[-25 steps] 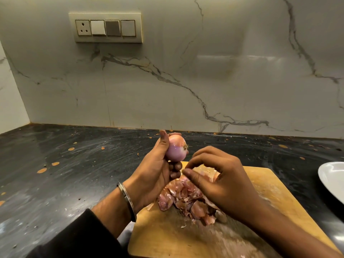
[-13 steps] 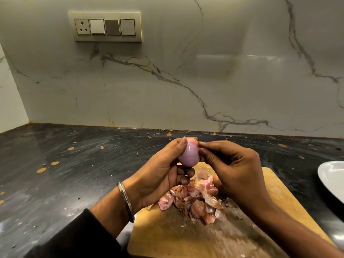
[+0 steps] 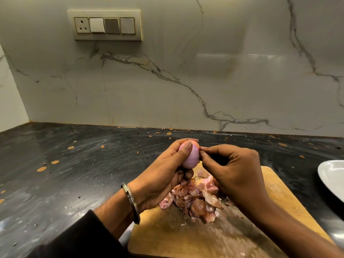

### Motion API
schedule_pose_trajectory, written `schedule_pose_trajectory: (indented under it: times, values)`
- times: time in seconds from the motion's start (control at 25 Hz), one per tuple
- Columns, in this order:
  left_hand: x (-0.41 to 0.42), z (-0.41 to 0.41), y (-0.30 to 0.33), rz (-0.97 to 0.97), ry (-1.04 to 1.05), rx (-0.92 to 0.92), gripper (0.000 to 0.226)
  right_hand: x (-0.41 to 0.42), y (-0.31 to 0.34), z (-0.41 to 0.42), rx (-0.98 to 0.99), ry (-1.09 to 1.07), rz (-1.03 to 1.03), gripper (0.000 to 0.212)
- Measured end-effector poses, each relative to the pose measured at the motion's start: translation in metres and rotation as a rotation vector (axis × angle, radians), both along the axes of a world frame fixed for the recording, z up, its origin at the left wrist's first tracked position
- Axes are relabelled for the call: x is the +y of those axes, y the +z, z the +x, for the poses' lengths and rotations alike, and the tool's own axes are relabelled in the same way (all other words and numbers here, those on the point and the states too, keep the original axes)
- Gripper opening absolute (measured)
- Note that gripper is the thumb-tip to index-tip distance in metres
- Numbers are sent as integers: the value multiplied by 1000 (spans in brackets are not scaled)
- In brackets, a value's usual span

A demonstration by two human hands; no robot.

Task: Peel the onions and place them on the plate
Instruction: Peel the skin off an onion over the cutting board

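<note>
Picking the last skin off a red onion above the cutting board

On the black counter (image 3: 78, 175) we see the wooden cutting board (image 3: 279, 194) with a white plate (image 3: 333, 177) at its right; over the peel pile (image 3: 195, 198) our left hand (image 3: 160, 175) wraps the onion (image 3: 190, 159) while our right hand (image 3: 236, 170) pinches at its side, perhaps on a thin flap of skin. We should hold firmly, peel downward, and let scraps drop on the pile.
</note>
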State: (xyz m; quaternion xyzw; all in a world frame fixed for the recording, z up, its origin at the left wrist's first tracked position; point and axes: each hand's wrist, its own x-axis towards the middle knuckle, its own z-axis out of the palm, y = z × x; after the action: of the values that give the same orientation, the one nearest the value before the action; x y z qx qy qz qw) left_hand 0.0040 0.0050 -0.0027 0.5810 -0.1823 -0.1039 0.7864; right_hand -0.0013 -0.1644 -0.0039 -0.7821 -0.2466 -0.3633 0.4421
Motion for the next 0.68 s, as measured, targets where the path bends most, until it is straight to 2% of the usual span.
schedule_pose_trajectory:
  times: [0.24, 0.36, 0.52, 0.68]
  values:
    - [-3, 0, -2, 29, 16, -12, 42, 1, -1, 0, -132, -132, -99, 9]
    - [-1, 0, -2, 13, 2, 16, 41, 0, 0, 1, -87, -104, -44, 10]
    - [4, 2, 0, 33, 29, 35, 54, -3, 2, 1, 6, -56, 46, 12]
    - [9, 5, 3, 78, 55, -7, 42, -3, 2, 0, 31, -39, 62, 14]
